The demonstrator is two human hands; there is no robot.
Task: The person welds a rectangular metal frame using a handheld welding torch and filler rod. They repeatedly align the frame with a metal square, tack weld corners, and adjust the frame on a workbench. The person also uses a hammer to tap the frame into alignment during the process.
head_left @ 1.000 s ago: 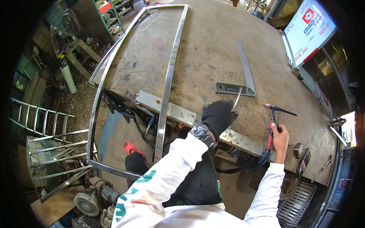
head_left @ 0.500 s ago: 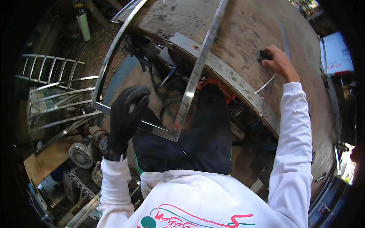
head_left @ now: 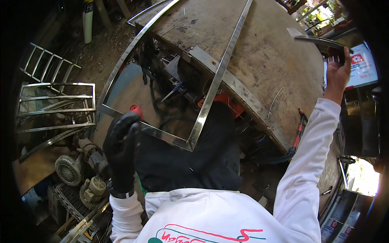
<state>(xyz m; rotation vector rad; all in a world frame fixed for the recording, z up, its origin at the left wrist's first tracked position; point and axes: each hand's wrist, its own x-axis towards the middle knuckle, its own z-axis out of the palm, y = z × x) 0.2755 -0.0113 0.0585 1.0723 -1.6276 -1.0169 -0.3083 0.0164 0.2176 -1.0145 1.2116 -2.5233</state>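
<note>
My left hand, in a black glove, is curled by the lower bar of a shiny metal frame. A red, round-ended thing shows just beyond its fingertips; whether the fingers grip that or the bar is hidden. The frame leans from the bench edge over my lap. Out at the far right, my bare right hand is closed, thumb up, on a metal square. This tool has a long dark arm and a pale flat end, held above the bench's edge.
A brown bench with a metal edge strip fills the right; a thin rod lies on it. A red and black cable hangs at its edge. Metal racks and a ribbed motor stand left. Tools and cables clutter the space beneath.
My right hand has lifted the square off the bench and moved it far right. My left hand has shifted down and left, and the red thing has come into sight.
</note>
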